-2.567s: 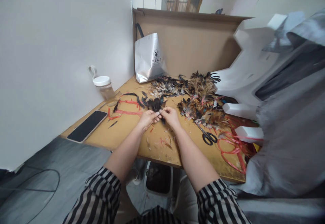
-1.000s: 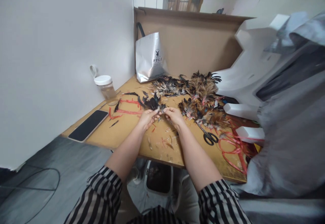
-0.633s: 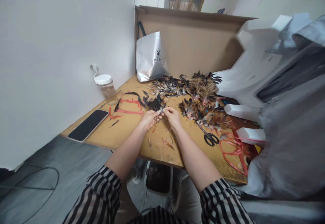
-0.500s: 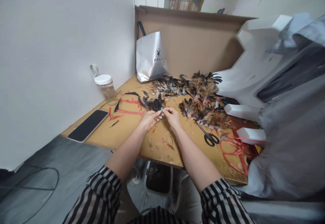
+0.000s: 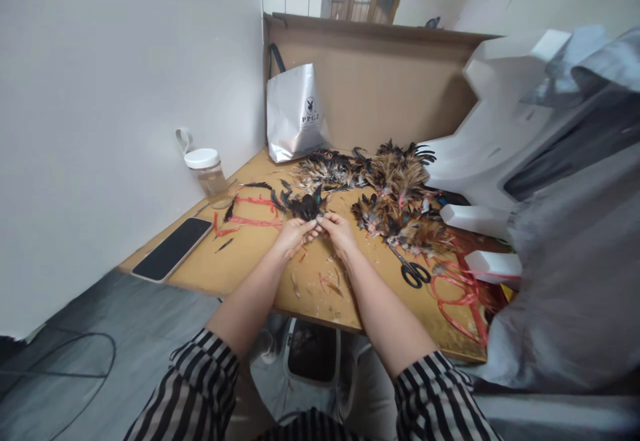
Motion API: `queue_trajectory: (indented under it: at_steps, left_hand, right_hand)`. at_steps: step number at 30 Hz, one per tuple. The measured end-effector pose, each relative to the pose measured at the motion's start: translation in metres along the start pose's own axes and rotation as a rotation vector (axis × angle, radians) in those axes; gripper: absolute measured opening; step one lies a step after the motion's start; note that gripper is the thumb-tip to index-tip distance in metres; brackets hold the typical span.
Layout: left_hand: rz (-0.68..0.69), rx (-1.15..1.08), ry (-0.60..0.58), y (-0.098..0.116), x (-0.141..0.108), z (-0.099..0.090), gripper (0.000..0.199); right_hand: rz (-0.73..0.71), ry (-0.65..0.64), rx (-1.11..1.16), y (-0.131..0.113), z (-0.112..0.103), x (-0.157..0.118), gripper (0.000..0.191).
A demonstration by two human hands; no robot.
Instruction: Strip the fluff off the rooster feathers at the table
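A small bunch of dark feathers [image 5: 306,206] points away from me, its base pinched between both hands. My left hand [image 5: 296,234] is closed on the base from the left, thumb on top. My right hand [image 5: 337,230] pinches at the same spot, its fingertips meeting the left ones. The quill ends are mostly hidden by the fingers. Red plastic strips [image 5: 250,221] lie left of the hands beside loose dark feathers. To the right are tied brown feather bunches [image 5: 400,224] and a pair of black-handled scissors [image 5: 415,273].
A feather pile [image 5: 333,169] lies at the back, before a silver bag [image 5: 295,114]. A lidded jar [image 5: 209,178] and a phone [image 5: 173,249] are on the left. Red ribbon [image 5: 463,298] and white foam pieces [image 5: 470,218] stand right. Below the table edge is a bin [image 5: 313,351].
The fingers have shifted slightly around the feather base, and the right hand's fingertips sit a little closer over it. The view has moved very slightly; everything else stays put.
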State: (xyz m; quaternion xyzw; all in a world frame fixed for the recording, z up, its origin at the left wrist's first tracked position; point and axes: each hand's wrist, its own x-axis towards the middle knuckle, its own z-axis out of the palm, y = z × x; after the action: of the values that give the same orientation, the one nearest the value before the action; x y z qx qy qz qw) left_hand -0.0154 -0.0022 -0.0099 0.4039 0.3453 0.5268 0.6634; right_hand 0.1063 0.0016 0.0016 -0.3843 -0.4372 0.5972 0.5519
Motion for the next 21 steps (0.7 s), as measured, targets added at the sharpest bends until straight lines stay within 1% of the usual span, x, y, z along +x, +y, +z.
queue_trajectory:
  at_steps: [4,9,13,18,21]
  left_hand:
    - [-0.02,-0.02,-0.024,-0.0009,0.0007,-0.0009,0.017]
    - [-0.04,0.009,-0.036,-0.0011,0.0007,-0.0019,0.017]
    - [-0.027,0.055,-0.035,-0.0016,0.0008,-0.0019,0.02]
    - [0.021,0.192,0.029,-0.0023,0.0008,-0.0003,0.026]
    - [0.02,0.225,0.021,-0.0022,0.0001,0.001,0.028]
  right_hand:
    - [0.017,0.001,0.063,0.0011,-0.0016,0.0012,0.03]
    - [0.05,-0.01,0.059,0.0033,-0.0029,0.0025,0.031]
    - [0.006,-0.005,-0.032,0.0008,-0.0036,0.0018,0.029]
    - [-0.08,0.016,-0.19,-0.0052,-0.0052,-0.0012,0.029]
    - [-0.089,0.007,-0.215,-0.0047,-0.0067,-0.0011,0.031]
